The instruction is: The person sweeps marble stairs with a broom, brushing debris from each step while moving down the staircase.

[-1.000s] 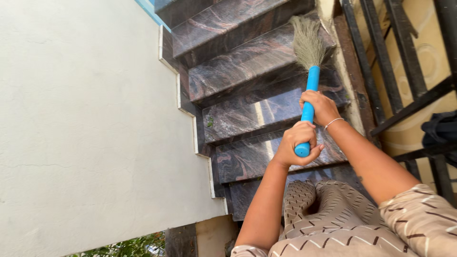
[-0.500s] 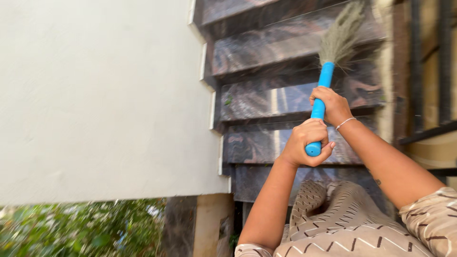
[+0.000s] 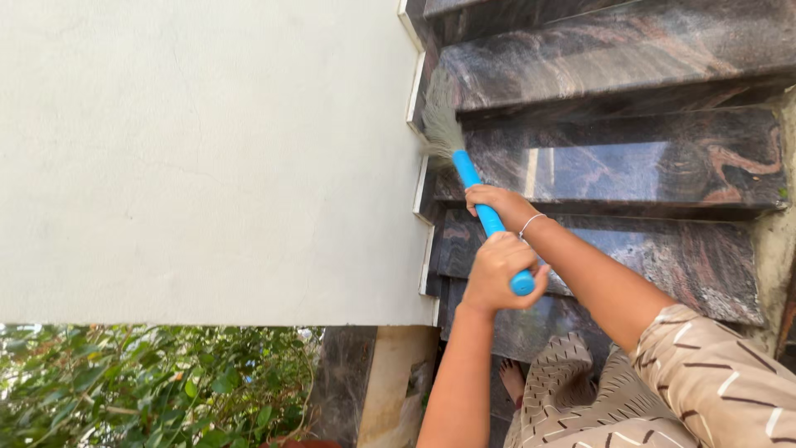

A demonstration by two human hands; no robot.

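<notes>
Both hands grip a grass broom with a blue plastic handle [image 3: 468,173]. My left hand [image 3: 496,270] is closed round the handle's lower end. My right hand [image 3: 497,202], with a thin bracelet at the wrist, holds the handle higher up. The broom's straw-coloured bristles [image 3: 439,116] lie against the left end of a dark polished stone step [image 3: 630,162], right beside the white wall [image 3: 207,158].
Dark marbled stone stairs [image 3: 613,58] rise ahead, with a rough plastered edge [image 3: 775,241] on the right. My patterned beige clothing [image 3: 663,390] and a bare foot [image 3: 514,377] show below. Green foliage [image 3: 141,386] lies beneath the wall's lower edge.
The broom has swung from the right side of the stairs to the left end by the wall. The view has shifted right and the railing has left the picture.
</notes>
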